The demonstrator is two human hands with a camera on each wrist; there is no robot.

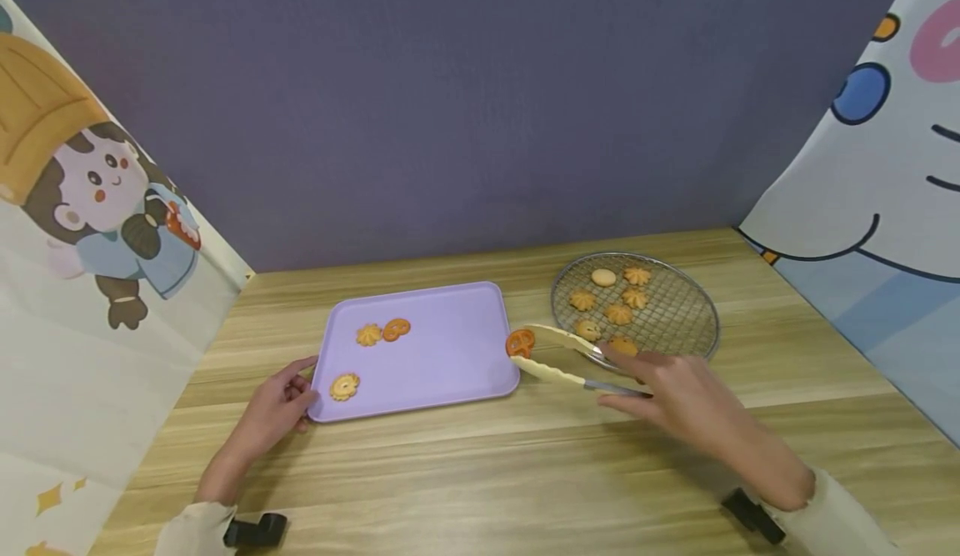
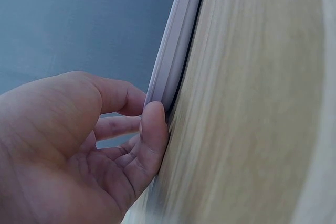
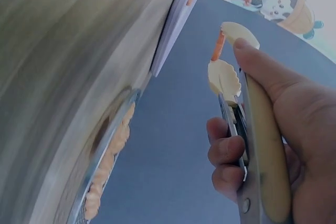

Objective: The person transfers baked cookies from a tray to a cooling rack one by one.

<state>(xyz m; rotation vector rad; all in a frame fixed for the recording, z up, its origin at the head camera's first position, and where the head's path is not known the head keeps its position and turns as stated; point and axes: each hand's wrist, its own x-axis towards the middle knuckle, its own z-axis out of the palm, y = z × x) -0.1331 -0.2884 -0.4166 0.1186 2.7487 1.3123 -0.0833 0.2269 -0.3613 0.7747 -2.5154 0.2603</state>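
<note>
My right hand [image 1: 686, 393] grips a pair of tongs [image 1: 558, 373] with cream-coloured tips. Between the tips is a brown pretzel [image 1: 520, 343], held above the right rim of a lilac tray [image 1: 450, 356]. In the right wrist view the pretzel [image 3: 218, 45] appears edge-on, clear of the tray. My left hand [image 1: 273, 406] pinches the tray's left edge near its front corner, and the left wrist view shows the fingers about the rim [image 2: 169, 51]. On the tray lie a flower-shaped cookie [image 1: 368, 335], another pretzel [image 1: 397, 329] and a round scalloped cookie [image 1: 345, 387].
A round wire rack [image 1: 678, 314] on the right bears several cookies, including an oval one [image 1: 603, 278]; my right hand partly covers its front. Both stand on a wooden table [image 1: 480, 473]. A dark panel [image 1: 480, 106] rises behind, with printed cloths at both sides.
</note>
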